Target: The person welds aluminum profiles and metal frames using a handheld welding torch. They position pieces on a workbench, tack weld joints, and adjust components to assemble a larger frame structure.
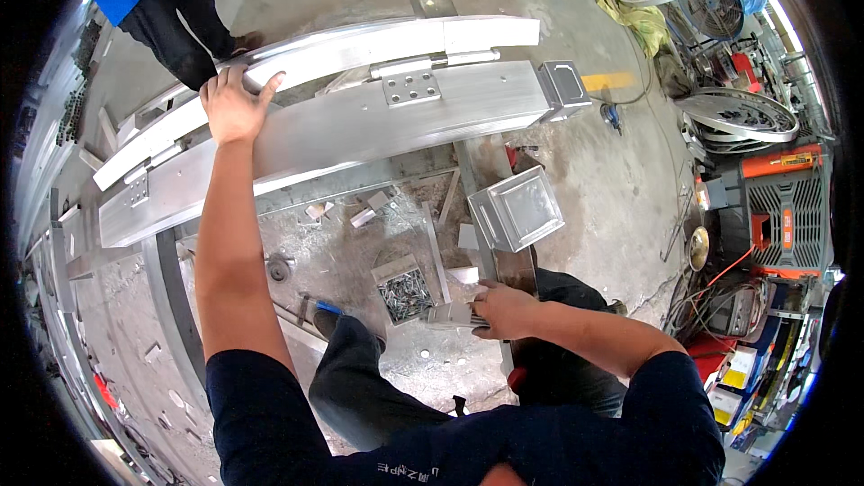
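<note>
My left hand (pixel 238 106) lies on a long white metal bar (pixel 360 52), its fingers stretched over the top and the thumb apart. Alongside it runs a thick silvery metal beam (pixel 342 126). A hinge (pixel 411 87) with a plate full of holes joins the bar and beam, and a second hinge (pixel 139 187) sits near their left end. Low down, my right hand (pixel 506 310) is closed round a small silvery metal piece (pixel 453 315). This piece is beside a square box of screws (pixel 405 297); its exact kind is not clear.
A square metal cap (pixel 515 207) rests on the frame at my right. Below the beam are a blue-handled tool (pixel 328 308) and scattered offcuts. Another person's legs (pixel 184 22) stand beyond the bar. An orange-and-grey machine (pixel 786 211), metal rings (pixel 738 114) and cables line the right.
</note>
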Action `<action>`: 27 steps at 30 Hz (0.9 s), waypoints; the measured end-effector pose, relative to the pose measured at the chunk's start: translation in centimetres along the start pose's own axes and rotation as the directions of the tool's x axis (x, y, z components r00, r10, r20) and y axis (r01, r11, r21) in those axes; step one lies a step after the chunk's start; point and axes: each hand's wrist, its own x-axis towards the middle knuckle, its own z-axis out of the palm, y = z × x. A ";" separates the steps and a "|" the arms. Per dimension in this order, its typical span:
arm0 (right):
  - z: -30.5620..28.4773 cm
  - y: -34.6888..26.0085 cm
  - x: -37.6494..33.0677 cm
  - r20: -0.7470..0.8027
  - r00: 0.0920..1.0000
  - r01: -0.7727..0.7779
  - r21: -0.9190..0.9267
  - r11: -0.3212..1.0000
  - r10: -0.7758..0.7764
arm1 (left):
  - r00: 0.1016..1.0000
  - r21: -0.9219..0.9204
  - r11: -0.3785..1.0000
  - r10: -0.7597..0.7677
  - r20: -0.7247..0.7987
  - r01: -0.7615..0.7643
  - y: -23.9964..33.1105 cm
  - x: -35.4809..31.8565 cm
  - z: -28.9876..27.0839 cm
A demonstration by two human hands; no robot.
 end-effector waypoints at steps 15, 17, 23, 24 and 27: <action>-21.7 -4.6 -3.0 -0.515 0.802 0.176 -0.281 0.944 -0.303 | 0.989 -0.028 0.998 -0.061 0.134 0.065 0.0 0.0 -1.9; -29.1 -2.8 -0.4 -0.734 0.677 0.135 0.050 0.990 -0.056 | 0.987 0.026 0.997 -0.071 0.142 0.068 0.8 -0.5 -1.6; -40.3 3.6 10.2 -0.797 0.603 -0.170 -0.102 0.980 0.022 | 0.888 0.091 0.962 -0.274 0.370 0.258 4.5 -2.0 -3.1; -40.7 3.7 11.7 -0.745 0.667 -0.166 -0.148 0.975 0.001 | 0.869 0.102 0.957 -0.288 0.403 0.270 4.4 -2.4 -2.8; -42.2 0.5 16.5 -0.495 0.868 -0.224 -0.293 0.929 0.053 | 0.703 0.117 0.900 -0.404 0.586 0.420 4.6 -1.5 -4.1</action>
